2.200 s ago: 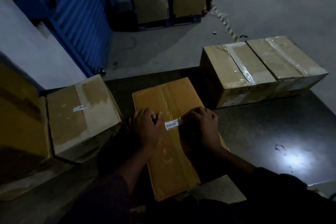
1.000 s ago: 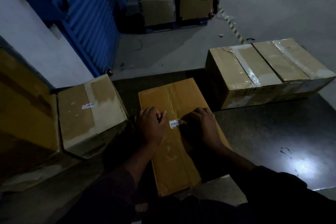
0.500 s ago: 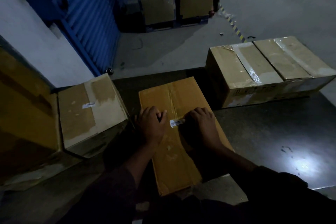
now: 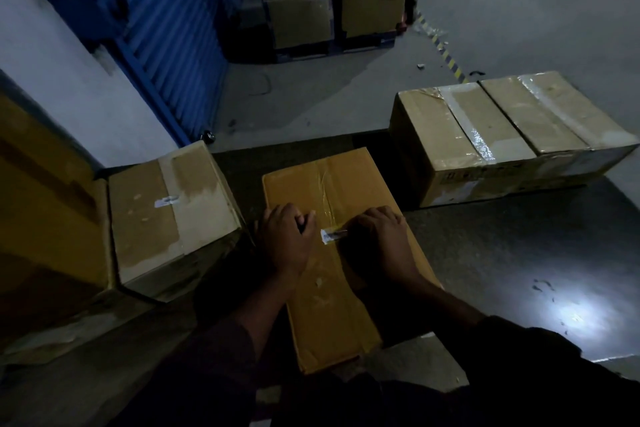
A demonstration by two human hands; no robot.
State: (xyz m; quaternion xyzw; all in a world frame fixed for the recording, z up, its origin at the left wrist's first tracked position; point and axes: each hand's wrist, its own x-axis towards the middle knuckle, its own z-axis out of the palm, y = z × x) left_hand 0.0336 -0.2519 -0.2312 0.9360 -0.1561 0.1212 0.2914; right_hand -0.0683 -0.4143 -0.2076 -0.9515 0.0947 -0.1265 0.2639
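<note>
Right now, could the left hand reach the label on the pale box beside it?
Probably yes: the left hand rests on the orange box, the pale box stands close alongside, its label uncovered on top.

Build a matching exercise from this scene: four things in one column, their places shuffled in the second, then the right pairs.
Things
1. white label
2. orange box
3. pale stickered box
4. blue shutter

Places
A. far back on the left
B. under both hands
C. between left hand and right hand
D. close by, left of the hands

Pairs: 1-C, 2-B, 3-D, 4-A
</note>
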